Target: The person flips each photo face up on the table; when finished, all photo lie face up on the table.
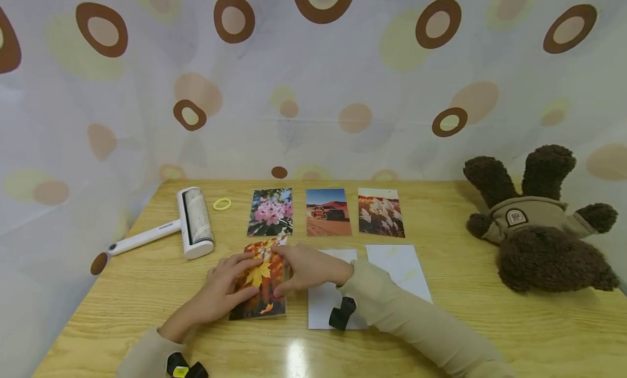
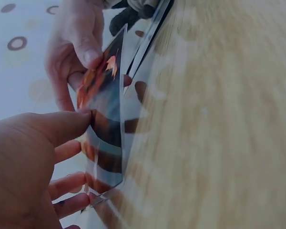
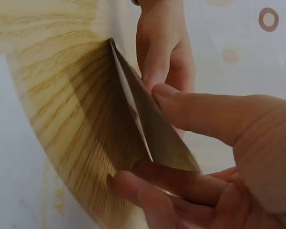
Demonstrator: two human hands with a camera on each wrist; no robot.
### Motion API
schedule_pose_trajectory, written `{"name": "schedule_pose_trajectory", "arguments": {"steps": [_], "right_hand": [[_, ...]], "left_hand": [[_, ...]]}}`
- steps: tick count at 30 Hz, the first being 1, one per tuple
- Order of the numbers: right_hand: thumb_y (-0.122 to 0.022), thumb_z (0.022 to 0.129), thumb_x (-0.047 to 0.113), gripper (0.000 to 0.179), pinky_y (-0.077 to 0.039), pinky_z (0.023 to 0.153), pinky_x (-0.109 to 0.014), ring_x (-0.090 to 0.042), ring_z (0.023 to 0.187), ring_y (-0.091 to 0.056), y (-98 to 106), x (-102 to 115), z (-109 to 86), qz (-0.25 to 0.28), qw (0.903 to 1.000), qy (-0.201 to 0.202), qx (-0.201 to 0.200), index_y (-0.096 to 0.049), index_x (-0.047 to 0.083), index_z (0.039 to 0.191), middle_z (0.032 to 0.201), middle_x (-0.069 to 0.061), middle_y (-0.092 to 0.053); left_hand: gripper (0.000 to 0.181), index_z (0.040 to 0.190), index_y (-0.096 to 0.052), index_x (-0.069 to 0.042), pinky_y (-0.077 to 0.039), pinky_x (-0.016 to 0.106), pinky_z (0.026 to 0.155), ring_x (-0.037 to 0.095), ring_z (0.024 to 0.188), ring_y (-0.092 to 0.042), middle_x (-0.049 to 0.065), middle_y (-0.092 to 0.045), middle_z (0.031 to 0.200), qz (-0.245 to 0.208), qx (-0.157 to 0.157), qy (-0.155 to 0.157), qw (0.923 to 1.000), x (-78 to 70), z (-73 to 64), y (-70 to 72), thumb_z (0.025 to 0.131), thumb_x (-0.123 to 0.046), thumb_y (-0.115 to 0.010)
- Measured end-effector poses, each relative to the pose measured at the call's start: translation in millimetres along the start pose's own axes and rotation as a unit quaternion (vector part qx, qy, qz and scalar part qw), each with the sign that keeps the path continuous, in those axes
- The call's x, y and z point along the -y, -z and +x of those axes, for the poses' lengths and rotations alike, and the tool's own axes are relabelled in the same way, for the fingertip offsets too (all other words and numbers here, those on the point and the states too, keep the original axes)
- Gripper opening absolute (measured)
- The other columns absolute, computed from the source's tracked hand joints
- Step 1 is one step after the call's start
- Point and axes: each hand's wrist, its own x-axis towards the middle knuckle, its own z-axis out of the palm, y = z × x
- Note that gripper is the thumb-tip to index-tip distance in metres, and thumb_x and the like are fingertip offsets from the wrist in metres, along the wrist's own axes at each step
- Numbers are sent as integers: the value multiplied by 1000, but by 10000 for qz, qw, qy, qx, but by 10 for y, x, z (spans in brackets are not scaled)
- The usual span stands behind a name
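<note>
Both hands hold a photo card (image 1: 266,304) with a yellow maple leaf on red and orange, at the table's left front. A thin, clear-looking margin shows along its edge in the left wrist view. My left hand (image 1: 220,291) grips the left side, thumb on the picture face and fingers at the far edge. At the right side, my right hand (image 1: 308,266) pinches the card, its thumb on the face and fingers curled beneath. Seen from the right wrist, the card (image 3: 164,129) is tilted off the wooden table. Two white cards (image 1: 338,313) lie near the right forearm, one partly covered.
Behind the hands, a flower photo (image 1: 269,212), a red car photo (image 1: 328,212) and a reed photo (image 1: 381,212) form a row. A white lint roller (image 1: 196,223) and yellow ring (image 1: 222,204) lie left. A brown plush toy (image 1: 543,231) lies right. A patterned curtain (image 1: 323,149) hangs behind.
</note>
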Motion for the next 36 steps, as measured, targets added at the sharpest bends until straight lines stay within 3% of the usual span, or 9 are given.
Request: {"name": "schedule_pose_trajectory", "arguments": {"steps": [7,14,21,23,26,30,36], "right_hand": [[-80,79,26,87,-42,53,-18,-3,53,-55,-20,-43,33,483,9983,-271,160,-33,-2,147,67,7,-63],[-79,80,20,89,-44,52,-20,-8,53,-58,-65,-85,14,1008,9930,-562,253,-28,-1,149,63,6,-64],[-77,82,21,89,-42,56,-22,-8,49,-52,-101,-103,20,1070,9912,-685,363,-25,0,151,61,2,-60],[-77,82,21,89,-43,59,-22,-10,52,-54,-105,-96,32,1012,9915,-736,366,-25,0,151,68,-1,-64],[-78,81,24,89,-47,68,-22,-11,72,-63,-113,-77,53,812,9930,-804,309,-27,1,150,97,-9,-70],[-79,79,26,89,-49,80,-23,-13,96,-63,-128,-51,77,445,9955,-802,257,-31,0,149,126,-13,-61],[-80,78,26,88,-49,79,-24,-15,96,-64,-151,-50,104,110,9957,-886,265,-33,0,148,126,-14,-61]], "left_hand": [[47,135,-55,-20,-26,39,80,34,122,-40,11,-45,142,101,134,74,9998,15,12,4,91,-33,-65],[48,135,-57,-19,-26,38,80,28,115,-40,11,-45,142,298,115,33,9995,9,40,-24,90,-32,-67],[45,132,-60,-19,-27,38,79,26,110,-41,11,-48,139,519,67,-19,9986,-48,52,-7,89,-32,-68],[45,130,-61,-19,-27,38,78,26,110,-41,11,-48,139,564,43,33,9984,-56,57,-3,88,-32,-69],[44,129,-63,-19,-27,37,77,26,109,-41,11,-49,138,645,0,96,9979,-49,63,-2,87,-31,-71],[44,126,-64,-19,-27,37,77,25,107,-41,11,-49,137,742,-22,142,9971,-33,66,-9,85,-29,-73],[43,126,-65,-18,-26,35,75,25,106,-40,11,-49,137,746,-49,104,9971,-30,75,-27,85,-28,-74]]}}
